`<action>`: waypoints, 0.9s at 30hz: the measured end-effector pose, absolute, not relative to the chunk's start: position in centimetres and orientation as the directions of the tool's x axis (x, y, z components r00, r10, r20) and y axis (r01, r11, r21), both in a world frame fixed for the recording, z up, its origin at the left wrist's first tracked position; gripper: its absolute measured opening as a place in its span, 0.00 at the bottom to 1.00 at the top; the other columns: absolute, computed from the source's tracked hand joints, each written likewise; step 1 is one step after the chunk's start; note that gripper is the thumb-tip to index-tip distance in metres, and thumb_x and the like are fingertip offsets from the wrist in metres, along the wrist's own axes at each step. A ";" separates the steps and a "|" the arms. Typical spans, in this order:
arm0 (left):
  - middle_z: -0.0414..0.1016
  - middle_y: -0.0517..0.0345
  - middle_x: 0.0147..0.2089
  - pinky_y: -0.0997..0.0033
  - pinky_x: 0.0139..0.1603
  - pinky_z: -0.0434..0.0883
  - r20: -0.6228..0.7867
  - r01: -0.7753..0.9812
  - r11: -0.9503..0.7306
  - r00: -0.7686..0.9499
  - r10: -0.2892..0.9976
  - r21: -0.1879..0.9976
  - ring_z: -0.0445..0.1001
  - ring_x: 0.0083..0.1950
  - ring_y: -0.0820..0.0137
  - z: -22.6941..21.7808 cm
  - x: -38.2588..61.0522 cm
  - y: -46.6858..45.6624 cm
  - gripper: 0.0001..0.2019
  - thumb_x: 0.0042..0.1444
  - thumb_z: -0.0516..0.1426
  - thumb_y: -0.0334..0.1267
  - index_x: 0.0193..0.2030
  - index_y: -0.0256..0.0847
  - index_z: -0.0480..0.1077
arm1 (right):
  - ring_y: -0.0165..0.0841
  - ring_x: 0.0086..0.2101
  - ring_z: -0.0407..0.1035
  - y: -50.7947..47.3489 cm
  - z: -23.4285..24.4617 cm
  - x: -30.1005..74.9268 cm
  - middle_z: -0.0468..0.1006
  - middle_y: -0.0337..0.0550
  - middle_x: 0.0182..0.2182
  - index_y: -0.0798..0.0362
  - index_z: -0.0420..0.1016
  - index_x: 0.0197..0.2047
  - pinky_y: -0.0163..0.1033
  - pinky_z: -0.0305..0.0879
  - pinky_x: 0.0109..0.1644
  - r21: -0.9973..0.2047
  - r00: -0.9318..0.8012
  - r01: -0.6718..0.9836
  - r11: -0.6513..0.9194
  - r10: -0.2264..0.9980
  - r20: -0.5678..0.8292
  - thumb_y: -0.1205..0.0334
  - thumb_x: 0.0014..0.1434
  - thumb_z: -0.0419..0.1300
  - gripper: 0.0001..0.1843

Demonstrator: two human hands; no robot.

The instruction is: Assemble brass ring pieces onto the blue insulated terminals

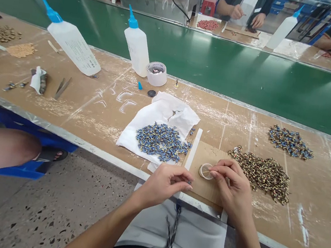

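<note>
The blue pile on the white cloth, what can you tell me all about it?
The blue pile is a heap of many tiny pieces, blue with bits of tan, too small to identify. They lie loosely spread on a crumpled white cloth on the brown worktop. No hand touches them; the left hand is just in front, near the table edge.

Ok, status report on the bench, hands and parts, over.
Left hand pinching a small dark part. Right hand fingertips at the small round cap. Blue parts pile beside, nothing between.
</note>
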State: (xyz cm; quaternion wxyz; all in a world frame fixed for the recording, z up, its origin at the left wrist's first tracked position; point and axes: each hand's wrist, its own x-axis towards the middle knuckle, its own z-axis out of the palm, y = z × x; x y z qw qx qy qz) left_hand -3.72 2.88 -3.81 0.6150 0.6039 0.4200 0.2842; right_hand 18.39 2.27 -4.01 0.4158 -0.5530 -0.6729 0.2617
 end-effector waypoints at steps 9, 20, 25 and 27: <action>0.79 0.53 0.36 0.76 0.37 0.72 -0.165 0.165 0.096 0.482 0.860 0.982 0.76 0.36 0.70 -4.0 -3.6 3.0 0.06 0.56 0.62 0.36 0.39 0.36 0.78 | 0.34 0.33 0.74 -0.9 -2.7 17.8 0.80 0.42 0.35 0.48 0.78 0.40 0.38 0.69 0.37 -0.948 0.253 0.299 0.105 0.950 0.185 0.61 0.62 0.62 0.04; 0.77 0.55 0.32 0.77 0.32 0.67 -0.137 0.196 0.043 0.496 0.857 0.980 0.72 0.33 0.72 -3.8 -3.6 2.8 0.07 0.58 0.61 0.36 0.39 0.35 0.78 | 0.36 0.36 0.76 -1.8 -3.0 15.8 0.82 0.39 0.35 0.46 0.79 0.40 0.39 0.70 0.40 -0.890 0.113 0.438 0.126 0.974 0.194 0.61 0.63 0.61 0.05; 0.77 0.55 0.32 0.77 0.31 0.66 -0.115 0.217 0.005 0.497 0.860 0.976 0.71 0.32 0.72 -3.8 -3.5 2.8 0.07 0.58 0.60 0.35 0.39 0.35 0.78 | 0.35 0.36 0.76 -1.9 -3.0 15.8 0.82 0.39 0.35 0.46 0.79 0.39 0.37 0.69 0.40 -0.868 0.087 0.477 0.141 0.975 0.206 0.61 0.63 0.61 0.05; 0.77 0.55 0.33 0.77 0.32 0.67 -0.105 0.218 -0.010 0.508 0.855 0.976 0.72 0.32 0.72 -3.9 -3.6 2.9 0.07 0.58 0.60 0.35 0.39 0.35 0.78 | 0.34 0.36 0.76 -1.9 -2.9 15.7 0.82 0.38 0.35 0.47 0.79 0.39 0.36 0.69 0.39 -0.853 0.076 0.500 0.148 0.974 0.213 0.61 0.63 0.60 0.05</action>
